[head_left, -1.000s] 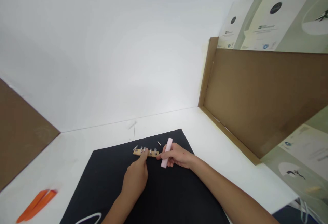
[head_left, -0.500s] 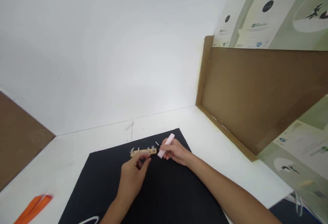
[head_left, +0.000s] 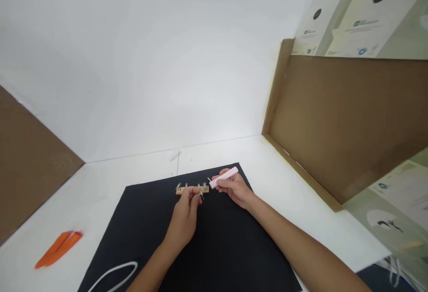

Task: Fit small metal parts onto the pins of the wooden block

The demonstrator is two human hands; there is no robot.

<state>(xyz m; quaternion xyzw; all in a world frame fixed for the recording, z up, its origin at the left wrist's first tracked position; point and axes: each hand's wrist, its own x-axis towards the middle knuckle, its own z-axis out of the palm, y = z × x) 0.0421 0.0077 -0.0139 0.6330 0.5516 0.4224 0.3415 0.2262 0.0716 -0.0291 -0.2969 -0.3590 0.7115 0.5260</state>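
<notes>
My left hand (head_left: pixel 185 221) pinches a small, shiny, dark-tipped piece (head_left: pixel 201 194) between thumb and fingertips; its exact kind is too small to tell. Just behind those fingers lies a narrow wooden strip (head_left: pixel 206 189) with several small clear or metallic pieces standing along it. To the right, my right hand (head_left: pixel 236 192) is closed around a slim pink bar (head_left: pixel 224 177), its lower end close to the strip's right end. A thin white stick (head_left: pixel 209 179) shows beside that lower end; whether it touches the bar, I cannot tell.
A black mat (head_left: pixel 220 238) lies under both hands on a white table (head_left: pixel 103 194). An orange item (head_left: pixel 58 249) rests at left, and a white cord loop (head_left: pixel 117 274) crosses the mat's near left corner. Brown boards (head_left: pixel 347 113) stand at the sides.
The view has shifted slightly. The pink bar is tilted closer to level in my right hand. The small piece in my left fingers now shows more clearly, pointing down and right.
</notes>
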